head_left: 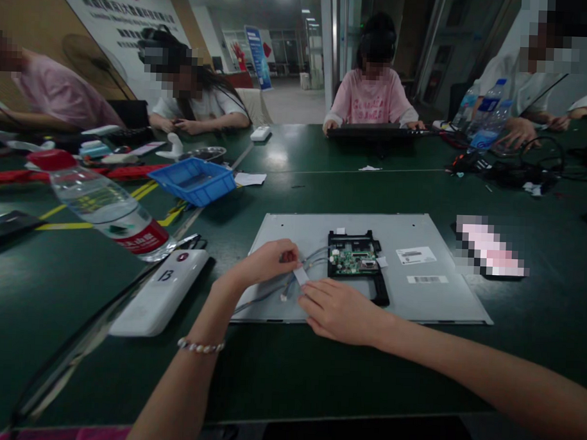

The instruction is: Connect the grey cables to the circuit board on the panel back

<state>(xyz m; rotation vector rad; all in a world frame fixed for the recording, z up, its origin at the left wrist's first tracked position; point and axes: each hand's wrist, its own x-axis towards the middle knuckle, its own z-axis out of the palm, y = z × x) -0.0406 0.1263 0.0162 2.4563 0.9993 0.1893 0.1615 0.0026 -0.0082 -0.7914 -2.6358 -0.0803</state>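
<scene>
A grey flat metal panel (416, 295) lies on the green table, with a black bracket (382, 290) and a green circuit board (352, 262) on it. Grey cables (266, 289) run from the board to the left, one ending in a small white connector (284, 297). Above them, a short pale strip of tape (300, 275) spans between my hands. My left hand (267, 263) is closed, its fingertips pinching around the strip's upper end. At the lower end, my right hand (341, 310) is closed on the strip, palm down over the panel's front edge.
Left of the panel are a white power bank (160, 295), a tilted water bottle (113, 207) and a blue bin (196, 181). A phone (492, 246) lies to the right. Several people sit around the table; bottles (489, 124) and dark cables (512, 166) are at the far right.
</scene>
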